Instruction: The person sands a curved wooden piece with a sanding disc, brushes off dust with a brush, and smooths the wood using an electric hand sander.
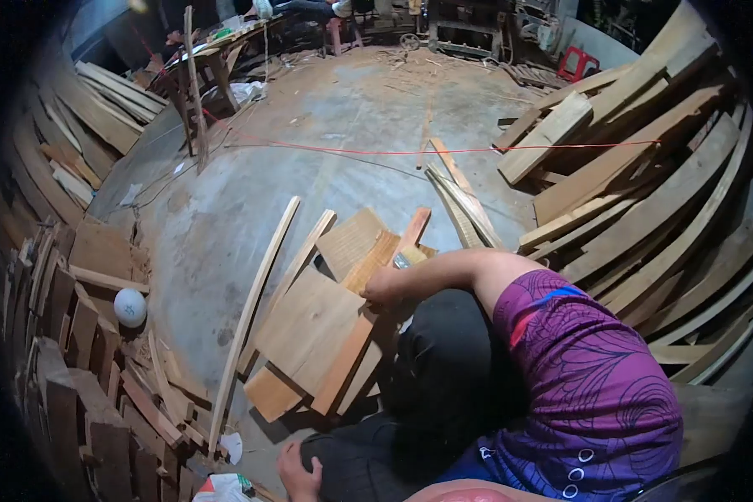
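Note:
My right hand (382, 287) reaches across to the upper right edge of a wide flat wooden board (318, 322). Its fingers are curled closed, and what they hold, if anything, is hidden. A reddish wood strip (343, 364) runs along the board's right side, below that hand. Behind the hand lie a brown cardboard-like piece (353, 243) and a yellowish wood piece (378, 258). Something with a pale, whitish end (406, 258) sits just beside the wrist. My left hand (299, 470) rests by my knee at the bottom, fingers apart, holding nothing.
Long thin wood strips (255, 309) lie left of the board. Stacked planks (636, 184) fill the right side, and upright wood pieces (67, 368) the left. A white ball (130, 308) sits among them. A red cord (376, 151) crosses the floor area. A person (309, 7) is at the back.

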`<state>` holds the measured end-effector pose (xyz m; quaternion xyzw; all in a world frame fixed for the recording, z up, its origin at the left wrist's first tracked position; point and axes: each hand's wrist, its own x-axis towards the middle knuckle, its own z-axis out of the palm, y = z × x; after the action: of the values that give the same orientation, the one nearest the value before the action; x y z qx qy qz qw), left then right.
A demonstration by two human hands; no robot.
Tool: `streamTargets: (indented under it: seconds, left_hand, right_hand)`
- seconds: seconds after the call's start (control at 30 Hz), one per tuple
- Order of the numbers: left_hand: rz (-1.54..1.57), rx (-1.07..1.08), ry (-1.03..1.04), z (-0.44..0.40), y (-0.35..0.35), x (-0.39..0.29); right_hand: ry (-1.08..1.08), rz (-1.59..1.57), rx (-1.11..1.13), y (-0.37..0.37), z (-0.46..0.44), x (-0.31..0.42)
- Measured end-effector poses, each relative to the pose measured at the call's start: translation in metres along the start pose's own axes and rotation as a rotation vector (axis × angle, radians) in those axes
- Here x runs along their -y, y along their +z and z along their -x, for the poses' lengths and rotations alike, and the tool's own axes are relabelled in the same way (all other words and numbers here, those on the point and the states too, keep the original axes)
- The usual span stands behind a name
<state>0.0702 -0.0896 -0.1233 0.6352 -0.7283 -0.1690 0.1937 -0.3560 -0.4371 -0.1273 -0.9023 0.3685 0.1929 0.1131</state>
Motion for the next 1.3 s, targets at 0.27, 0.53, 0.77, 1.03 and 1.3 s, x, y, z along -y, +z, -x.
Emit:
streamTargets:
  seconds: [0.27, 0.53, 0.77, 1.03, 1.3]
  left_hand:
    - [-0.016, -0.34, -0.191, 0.156, 0.049, -0.103]
    - [-0.016, -0.371, 0.042, 0.156, 0.043, -0.125]
    - [-0.031, -0.34, 0.086, 0.171, 0.044, -0.134]
    - [-0.793, -0.114, 0.597, 0.159, -0.005, -0.104]
    - [-0.588, -0.437, 0.855, 0.113, -0.016, -0.09]
  right_hand:
    - [0.018, -0.041, 0.079, -0.017, 0.008, 0.001]
    - [0.015, -0.041, 0.108, -0.017, 0.007, -0.001]
    - [0.086, -0.022, 0.127, -0.025, 0.011, 0.006]
    - [0.02, 0.005, 0.093, -0.018, 0.012, -0.002]
    - [0.038, -0.002, 0.081, -0.014, 0.011, -0.003]
